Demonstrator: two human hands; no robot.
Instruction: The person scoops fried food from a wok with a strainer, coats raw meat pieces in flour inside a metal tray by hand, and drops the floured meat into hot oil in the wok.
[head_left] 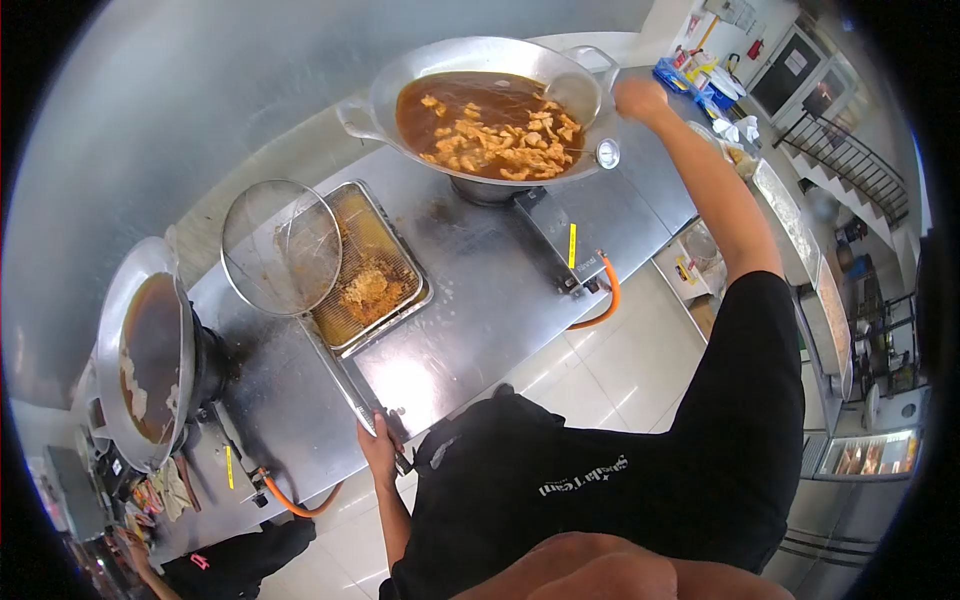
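Observation:
My left hand [380,450] is closed around the long handle of a wire mesh skimmer [275,240], whose round head hovers over the left part of a rack-lined tray [426,288]. Brown fried crumbs [370,292] lie on that rack. Stretched out to the far right, my right hand [641,100] is closed beside the rim of a big wok [470,58]. Near it, a round metal ladle head [574,98] dips into the wok; its handle is mostly hidden. Golden fried pieces [500,145] float in brown oil there. A dial thermometer [607,153] sits at the rim.
A second wok [108,340] of oil with pale pieces stands at the left. Gas burners with orange hoses [612,300] line the steel table [470,300]. Another person's hand [135,545] shows at bottom left. Blue containers [720,90] stand far right.

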